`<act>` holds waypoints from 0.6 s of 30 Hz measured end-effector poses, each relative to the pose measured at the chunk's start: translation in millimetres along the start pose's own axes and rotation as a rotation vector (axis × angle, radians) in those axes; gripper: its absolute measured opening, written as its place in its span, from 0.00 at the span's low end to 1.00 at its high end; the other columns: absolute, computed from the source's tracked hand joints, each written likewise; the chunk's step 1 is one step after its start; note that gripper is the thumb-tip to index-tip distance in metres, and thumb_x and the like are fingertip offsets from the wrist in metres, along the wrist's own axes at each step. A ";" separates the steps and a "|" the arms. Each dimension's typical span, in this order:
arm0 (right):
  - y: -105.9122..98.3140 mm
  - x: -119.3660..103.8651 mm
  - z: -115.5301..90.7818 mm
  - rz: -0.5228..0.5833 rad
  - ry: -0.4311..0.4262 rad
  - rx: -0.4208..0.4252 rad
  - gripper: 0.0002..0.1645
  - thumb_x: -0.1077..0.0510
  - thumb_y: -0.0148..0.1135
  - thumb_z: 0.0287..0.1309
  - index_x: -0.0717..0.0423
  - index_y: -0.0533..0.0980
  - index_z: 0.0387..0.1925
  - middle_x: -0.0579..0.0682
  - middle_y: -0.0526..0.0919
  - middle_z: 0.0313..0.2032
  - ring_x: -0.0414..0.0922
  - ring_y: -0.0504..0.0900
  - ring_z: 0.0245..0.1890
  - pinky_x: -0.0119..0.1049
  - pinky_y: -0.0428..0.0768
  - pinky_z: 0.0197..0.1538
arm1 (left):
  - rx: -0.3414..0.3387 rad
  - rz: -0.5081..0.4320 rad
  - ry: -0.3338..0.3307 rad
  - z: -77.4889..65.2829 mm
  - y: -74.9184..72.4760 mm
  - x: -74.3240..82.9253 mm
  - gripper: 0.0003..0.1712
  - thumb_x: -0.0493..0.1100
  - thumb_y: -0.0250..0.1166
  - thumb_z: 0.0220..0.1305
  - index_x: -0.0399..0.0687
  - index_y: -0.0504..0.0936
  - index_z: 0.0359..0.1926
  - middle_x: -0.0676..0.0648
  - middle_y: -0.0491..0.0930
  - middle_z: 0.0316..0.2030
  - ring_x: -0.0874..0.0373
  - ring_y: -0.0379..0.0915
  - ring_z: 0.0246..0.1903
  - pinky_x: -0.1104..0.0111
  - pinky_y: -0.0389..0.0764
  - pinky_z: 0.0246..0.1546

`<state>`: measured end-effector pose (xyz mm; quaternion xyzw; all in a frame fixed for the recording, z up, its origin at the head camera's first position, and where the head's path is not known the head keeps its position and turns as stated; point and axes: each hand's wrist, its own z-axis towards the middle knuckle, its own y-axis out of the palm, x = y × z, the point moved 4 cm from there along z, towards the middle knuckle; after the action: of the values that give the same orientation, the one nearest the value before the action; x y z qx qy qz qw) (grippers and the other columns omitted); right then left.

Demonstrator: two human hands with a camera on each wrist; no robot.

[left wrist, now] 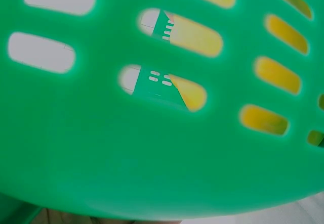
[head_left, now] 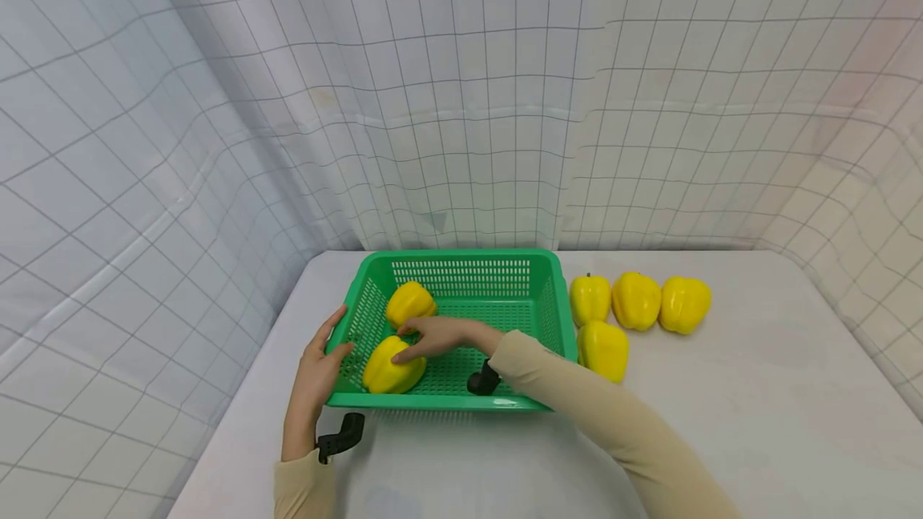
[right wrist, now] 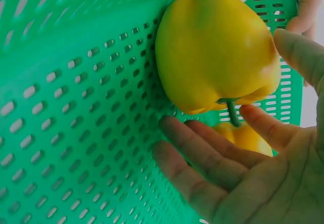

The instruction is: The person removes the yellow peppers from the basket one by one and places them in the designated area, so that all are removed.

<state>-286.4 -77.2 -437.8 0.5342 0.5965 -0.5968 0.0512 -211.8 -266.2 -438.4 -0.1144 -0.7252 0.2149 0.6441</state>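
Note:
A green plastic basket (head_left: 461, 401) with slotted walls stands in front of me. My left hand (head_left: 317, 371) holds its left side, thumb over the rim and fingers along the outside. Inside at the near left lies a yellow bell pepper (head_left: 389, 367). My right hand (head_left: 438, 336) reaches in beside this pepper, its thumb and index fingertip right at the surface near the green stem. The other fingers (right wrist: 202, 158) are extended below it, over the basket floor. A second yellow bell pepper (head_left: 409, 303) sits behind it. The basket wall (left wrist: 101, 133) fills the left wrist view.
Several more yellow bell peppers lie on the white table (head_left: 735, 407) to the basket's right: a row of three, with the middle one (head_left: 636, 300) between two others, and one nearer pepper (head_left: 604, 351) against the basket. White grid-lined sheeting (head_left: 461, 102) rises behind the table.

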 end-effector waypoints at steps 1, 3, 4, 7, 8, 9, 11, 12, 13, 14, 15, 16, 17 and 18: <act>1.1 0.4 1.5 0.005 0.001 -0.005 0.37 0.39 0.59 0.60 0.54 0.67 0.64 0.50 0.69 0.62 0.43 0.68 0.58 0.36 0.67 0.56 | 0.000 0.000 0.000 0.1 0.1 0.2 0.34 0.41 0.51 0.71 0.65 0.53 0.74 0.39 0.56 0.69 0.43 0.66 0.50 0.61 0.68 0.40; 3.0 1.6 3.6 0.028 0.011 -0.017 0.37 0.39 0.58 0.60 0.54 0.66 0.64 0.50 0.69 0.61 0.42 0.70 0.54 0.36 0.70 0.52 | -0.001 0.001 -0.001 0.1 0.3 0.7 0.34 0.41 0.51 0.71 0.64 0.53 0.74 0.38 0.56 0.68 0.43 0.66 0.50 0.61 0.68 0.39; 3.9 2.2 4.6 0.043 0.017 -0.023 0.37 0.39 0.58 0.60 0.53 0.66 0.64 0.50 0.69 0.60 0.42 0.70 0.52 0.36 0.71 0.50 | -0.002 0.000 -0.002 0.2 0.5 0.9 0.34 0.41 0.51 0.71 0.65 0.54 0.74 0.38 0.56 0.68 0.43 0.66 0.50 0.61 0.68 0.40; 5.7 3.7 5.6 0.090 0.044 -0.044 0.38 0.38 0.59 0.60 0.52 0.65 0.65 0.49 0.70 0.59 0.42 0.72 0.44 0.36 0.74 0.41 | -0.001 -0.001 -0.004 0.2 0.6 1.0 0.34 0.41 0.51 0.71 0.65 0.54 0.74 0.39 0.56 0.69 0.42 0.66 0.50 0.61 0.68 0.40; 6.0 3.8 5.7 0.106 0.053 -0.051 0.38 0.38 0.59 0.59 0.52 0.65 0.65 0.49 0.69 0.59 0.42 0.72 0.43 0.36 0.75 0.39 | -0.002 -0.002 -0.006 0.2 0.7 0.9 0.34 0.41 0.51 0.71 0.65 0.54 0.74 0.39 0.56 0.69 0.42 0.66 0.50 0.61 0.68 0.39; 6.4 4.0 5.9 0.116 0.060 -0.059 0.38 0.38 0.59 0.59 0.51 0.64 0.65 0.49 0.69 0.59 0.42 0.72 0.42 0.37 0.76 0.38 | -0.002 -0.004 -0.006 0.3 0.7 0.8 0.34 0.41 0.51 0.71 0.65 0.54 0.73 0.39 0.56 0.69 0.42 0.66 0.50 0.61 0.68 0.40; 7.3 4.1 6.2 0.135 0.067 -0.073 0.38 0.38 0.60 0.58 0.50 0.64 0.65 0.49 0.69 0.59 0.41 0.72 0.43 0.37 0.76 0.38 | -0.003 -0.004 -0.005 0.1 0.5 0.5 0.34 0.41 0.50 0.71 0.65 0.53 0.74 0.39 0.55 0.69 0.42 0.65 0.50 0.61 0.68 0.40; 7.8 4.1 6.4 0.146 0.068 -0.080 0.38 0.39 0.61 0.58 0.49 0.64 0.65 0.49 0.69 0.59 0.41 0.72 0.43 0.38 0.76 0.38 | -0.004 -0.003 -0.005 -0.1 0.4 0.3 0.34 0.41 0.50 0.71 0.65 0.53 0.74 0.39 0.55 0.69 0.42 0.65 0.51 0.60 0.68 0.40; 8.2 4.0 6.4 0.156 0.065 -0.085 0.38 0.39 0.62 0.58 0.49 0.64 0.65 0.48 0.69 0.58 0.41 0.72 0.43 0.38 0.76 0.38 | -0.004 -0.005 -0.005 -0.1 0.4 0.1 0.34 0.41 0.50 0.71 0.65 0.53 0.74 0.39 0.55 0.69 0.42 0.65 0.51 0.60 0.68 0.41; 8.4 4.0 6.5 0.167 0.061 -0.089 0.38 0.40 0.62 0.57 0.49 0.64 0.65 0.48 0.69 0.57 0.41 0.73 0.43 0.38 0.77 0.38 | -0.004 -0.005 -0.005 0.0 0.4 0.0 0.34 0.41 0.50 0.71 0.65 0.53 0.74 0.39 0.55 0.69 0.42 0.65 0.51 0.60 0.68 0.41; 8.7 4.1 6.4 0.177 0.057 -0.093 0.38 0.40 0.63 0.57 0.49 0.64 0.65 0.48 0.70 0.56 0.40 0.73 0.43 0.39 0.77 0.38 | -0.003 -0.005 -0.003 0.1 0.4 -0.1 0.34 0.41 0.50 0.71 0.65 0.53 0.74 0.40 0.55 0.69 0.42 0.65 0.52 0.60 0.68 0.42; 8.9 4.1 6.4 0.188 0.053 -0.096 0.38 0.41 0.63 0.57 0.49 0.64 0.65 0.48 0.71 0.54 0.40 0.73 0.43 0.39 0.77 0.39 | -0.003 -0.005 -0.002 0.1 0.4 -0.1 0.34 0.41 0.50 0.71 0.64 0.53 0.74 0.40 0.54 0.69 0.42 0.65 0.52 0.59 0.68 0.42; 9.0 4.3 6.3 0.199 0.049 -0.099 0.37 0.42 0.63 0.57 0.49 0.63 0.65 0.47 0.72 0.53 0.40 0.74 0.42 0.40 0.77 0.39 | -0.003 -0.008 -0.002 0.2 0.4 -0.1 0.34 0.41 0.50 0.71 0.64 0.53 0.74 0.40 0.54 0.70 0.42 0.64 0.53 0.59 0.67 0.43; 9.0 4.7 6.0 0.205 0.047 -0.099 0.37 0.42 0.63 0.57 0.49 0.63 0.65 0.47 0.73 0.51 0.40 0.74 0.42 0.40 0.77 0.39 | -0.005 -0.009 -0.001 0.2 0.6 -0.1 0.34 0.41 0.50 0.71 0.64 0.53 0.74 0.40 0.54 0.70 0.42 0.64 0.53 0.58 0.67 0.44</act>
<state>-285.5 -81.7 -448.7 0.6031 0.5686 -0.5455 0.1243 -212.1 -265.8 -438.8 -0.1125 -0.7266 0.2101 0.6444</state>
